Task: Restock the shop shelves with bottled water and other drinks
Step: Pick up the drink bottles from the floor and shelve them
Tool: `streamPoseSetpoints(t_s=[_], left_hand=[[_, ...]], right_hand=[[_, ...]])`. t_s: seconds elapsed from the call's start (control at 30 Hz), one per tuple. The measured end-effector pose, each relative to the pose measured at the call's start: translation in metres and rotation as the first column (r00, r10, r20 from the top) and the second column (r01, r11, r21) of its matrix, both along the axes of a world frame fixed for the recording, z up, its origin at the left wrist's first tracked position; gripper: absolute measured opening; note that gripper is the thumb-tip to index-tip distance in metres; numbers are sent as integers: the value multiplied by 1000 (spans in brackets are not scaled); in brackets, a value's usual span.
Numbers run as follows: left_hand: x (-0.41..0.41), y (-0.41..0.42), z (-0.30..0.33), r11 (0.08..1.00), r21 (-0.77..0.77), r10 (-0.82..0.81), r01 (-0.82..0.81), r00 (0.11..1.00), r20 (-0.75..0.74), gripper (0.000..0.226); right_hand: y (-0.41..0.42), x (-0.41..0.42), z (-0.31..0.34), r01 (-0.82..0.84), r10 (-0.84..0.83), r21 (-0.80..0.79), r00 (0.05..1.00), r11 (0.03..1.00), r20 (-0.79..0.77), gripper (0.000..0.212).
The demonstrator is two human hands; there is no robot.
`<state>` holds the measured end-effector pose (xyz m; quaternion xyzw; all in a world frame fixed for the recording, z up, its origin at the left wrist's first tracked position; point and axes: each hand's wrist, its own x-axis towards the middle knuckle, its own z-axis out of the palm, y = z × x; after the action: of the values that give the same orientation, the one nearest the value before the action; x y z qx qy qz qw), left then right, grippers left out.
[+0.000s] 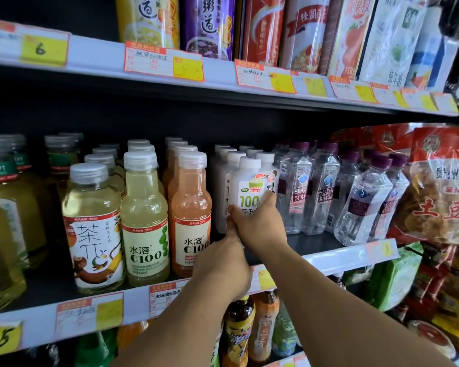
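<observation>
Both my hands curl round a white coconut-water bottle (pixel 249 192) at the front of the middle shelf (pixel 337 258), right hand (pixel 260 223) above left hand (pixel 223 263). Pushed carelessly, it could topple the leaning soda-water bottles (pixel 361 202) just beside it.

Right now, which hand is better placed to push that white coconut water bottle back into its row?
Probably the right hand: it grips the white coconut water bottle from the front. The left hand sits lower, only at its base.
</observation>
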<state>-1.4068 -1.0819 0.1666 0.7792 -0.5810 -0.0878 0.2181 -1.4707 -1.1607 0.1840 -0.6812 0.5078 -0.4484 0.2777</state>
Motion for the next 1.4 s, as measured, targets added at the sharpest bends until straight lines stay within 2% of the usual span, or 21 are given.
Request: streamPoseSetpoints(t_s=[0.53,0.6,0.67,0.73,0.77,0.8,0.87,0.93,0.97,1.03,1.1,1.17,1.23,1.3,1.33,1.4], left_hand=[[-2,-2,-4,999,14,32,-32,999,7,97],[-2,-2,-3,999,2,40,-40,999,3,92],[-3,1,-2,999,-16,36,-36,999,11,86],[-6,6,-2,998,-41,39,-38,999,32,74],[-9,10,-3,996,-79,41,-37,998,52,63],[-13,15,-7,988,-152,45,-32,996,83,50],[-21,29,-26,927,-374,42,15,989,142,29],[-27,45,-61,836,-535,-9,125,977,213,23],[-28,53,-82,799,-576,-34,173,969,244,23],[-29,70,-121,801,-547,-101,243,956,277,27],[-27,81,-160,847,-443,-175,295,940,292,33],[-27,88,-198,878,-334,-250,343,924,290,34],[-28,95,-239,926,-192,-293,325,940,176,27],[-29,103,-280,969,24,-248,247,969,2,21],[-29,108,-302,967,147,-200,206,978,-56,19],[-27,117,-344,919,358,-131,168,983,-125,18]], right_hand=[[3,-10,3,-91,92,45,996,995,-10,51],[4,-10,6,-101,102,67,995,993,-11,55],[9,-13,6,-116,118,83,993,990,-15,68],[20,-19,-4,-85,86,33,996,996,-17,82],[28,-24,-13,-53,53,-13,999,999,-8,81],[38,-29,-24,-16,16,-67,1000,998,7,75],[55,-41,-54,40,-36,-197,999,980,25,49],[68,-51,-90,50,-55,-371,999,927,-1,20],[73,-55,-110,41,-57,-453,998,890,-22,13],[82,-63,-149,9,-46,-541,997,841,-55,13],[94,-70,-189,-74,13,-540,993,838,-115,15],[108,-78,-234,-128,49,-464,983,876,-179,19],[121,-86,-281,-140,59,-303,964,943,-261,26],[136,-95,-327,-207,189,0,893,978,-408,29],[143,-100,-349,-237,313,212,813,948,-491,29],[160,-109,-391,-244,574,540,548,805,-608,35]])
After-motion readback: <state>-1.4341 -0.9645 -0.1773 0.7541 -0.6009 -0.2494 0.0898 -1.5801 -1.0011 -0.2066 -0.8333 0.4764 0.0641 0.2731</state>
